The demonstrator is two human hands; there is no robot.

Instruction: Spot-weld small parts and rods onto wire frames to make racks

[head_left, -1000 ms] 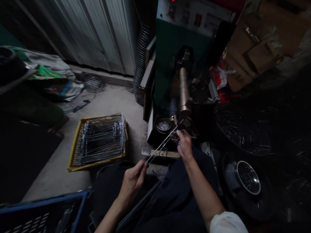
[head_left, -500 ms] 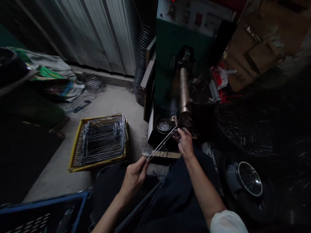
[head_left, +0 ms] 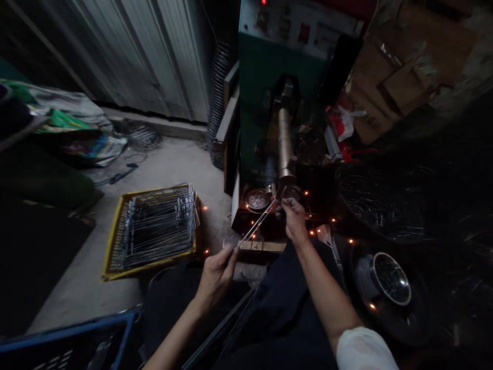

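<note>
Left hand (head_left: 215, 280): the fingers (head_left: 227, 255) clench the near end of the thin steel rods (head_left: 257, 224).
Right hand (head_left: 295, 223): the fingers (head_left: 288, 204) grasp the far end, at 12 o'clock, below a brass-coloured cylinder (head_left: 285, 146).
Handling: light, stiff, a little springy; better hold near both ends.
Around: sparks (head_left: 306, 193) at 2 o'clock; yellow crate (head_left: 111, 246) of wire frames at 9 o'clock.

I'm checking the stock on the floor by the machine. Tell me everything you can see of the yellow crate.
The yellow crate is a shallow, rectangular container, plastic by its look, lying flat on the concrete floor to the left of the person's hands. Its rim is yellow, with dark openings along it. Inside lies a flat stack of long, thin metal wire pieces, some reaching up to or slightly past the right edge. A small orange spark glows just beyond its right side. No hand touches it.
</note>
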